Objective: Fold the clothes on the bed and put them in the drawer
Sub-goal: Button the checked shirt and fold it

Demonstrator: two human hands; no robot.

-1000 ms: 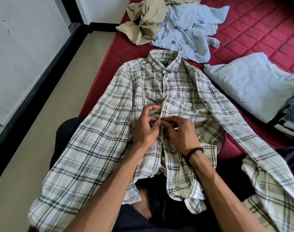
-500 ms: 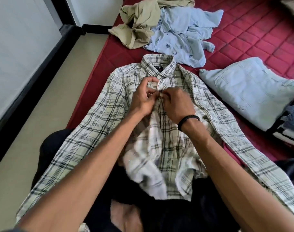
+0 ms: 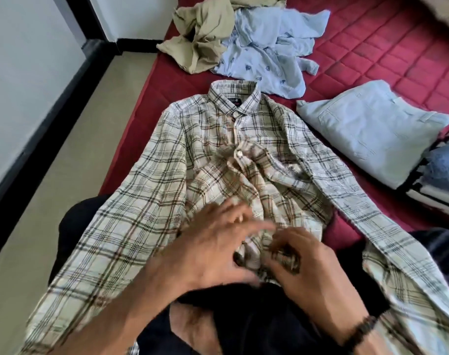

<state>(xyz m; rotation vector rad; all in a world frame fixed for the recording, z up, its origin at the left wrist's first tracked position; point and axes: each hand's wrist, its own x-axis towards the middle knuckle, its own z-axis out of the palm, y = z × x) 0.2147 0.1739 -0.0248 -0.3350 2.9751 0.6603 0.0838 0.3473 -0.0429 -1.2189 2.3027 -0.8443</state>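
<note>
A cream plaid shirt point(image 3: 167, 180) lies face up on the red quilted bed point(image 3: 387, 55), collar away from me and sleeves spread out to both sides. Its upper placket is closed, and the lower front is bunched near my lap. My left hand point(image 3: 218, 249) is blurred, with its fingers stretched out over the lower front of the shirt. My right hand point(image 3: 308, 272), with a black wristband, pinches the crumpled hem with curled fingers. The drawer is not in view.
A crumpled khaki garment point(image 3: 200, 39) and a light blue printed shirt point(image 3: 267, 55) lie beyond the collar. Folded pale blue jeans point(image 3: 372, 129) and a stack of folded clothes point(image 3: 441, 183) sit at the right. The beige floor point(image 3: 64, 180) and a white wall are on the left.
Both hands have come down from the placket just below the collar to the shirt's lower hem near my lap. The upper front now lies closed.
</note>
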